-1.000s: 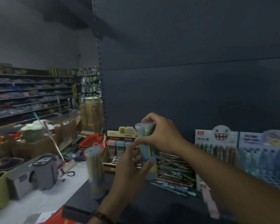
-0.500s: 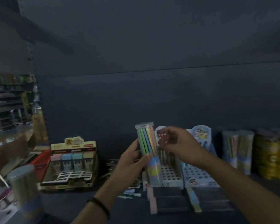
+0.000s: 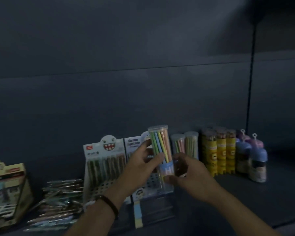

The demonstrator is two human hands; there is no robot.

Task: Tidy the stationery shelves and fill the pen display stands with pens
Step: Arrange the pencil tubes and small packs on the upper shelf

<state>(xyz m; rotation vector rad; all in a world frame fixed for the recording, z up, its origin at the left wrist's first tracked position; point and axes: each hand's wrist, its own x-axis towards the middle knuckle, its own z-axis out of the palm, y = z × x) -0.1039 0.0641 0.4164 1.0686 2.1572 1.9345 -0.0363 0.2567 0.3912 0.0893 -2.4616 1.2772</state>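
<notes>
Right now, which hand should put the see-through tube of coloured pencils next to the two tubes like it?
Probably the right hand: it grips the clear plastic tube of pastel pencils low down, on the side of the two matching tubes.

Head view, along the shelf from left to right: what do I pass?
Cardboard display box → loose pen pile → monster-face pen stand → pastel pen tube → two clear tubes → yellow tubes → blue-capped jars.
</notes>
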